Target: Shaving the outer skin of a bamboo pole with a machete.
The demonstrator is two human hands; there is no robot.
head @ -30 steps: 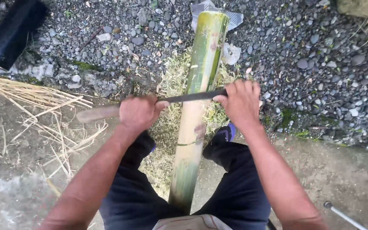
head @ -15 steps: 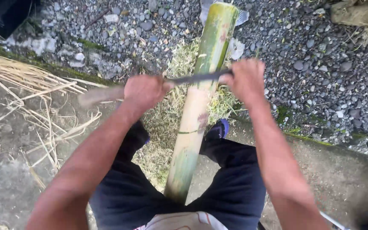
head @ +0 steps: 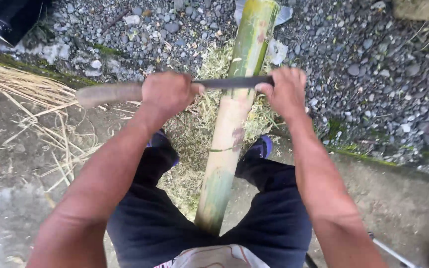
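Note:
A thick bamboo pole (head: pixel 234 114), green at the far end and pale and scraped nearer me, runs from between my legs out over the gravel. A long dark blade (head: pixel 227 82) lies across the pole. My left hand (head: pixel 167 93) grips the blade's wooden handle (head: pixel 107 93) at the left of the pole. At the pole's right side, my right hand (head: pixel 285 92) holds the blade's far end.
Pale bamboo shavings (head: pixel 204 124) lie on the ground under the pole. Dry straw (head: pixel 31 94) is spread at the left on the concrete. Grey gravel (head: pixel 373 64) covers the far ground. A black cylinder (head: pixel 8 20) lies at the top left. A thin metal rod (head: pixel 393 250) shows at the bottom right.
Both hands and the blade have slid further away along the pole, toward its green end. The view has shifted slightly.

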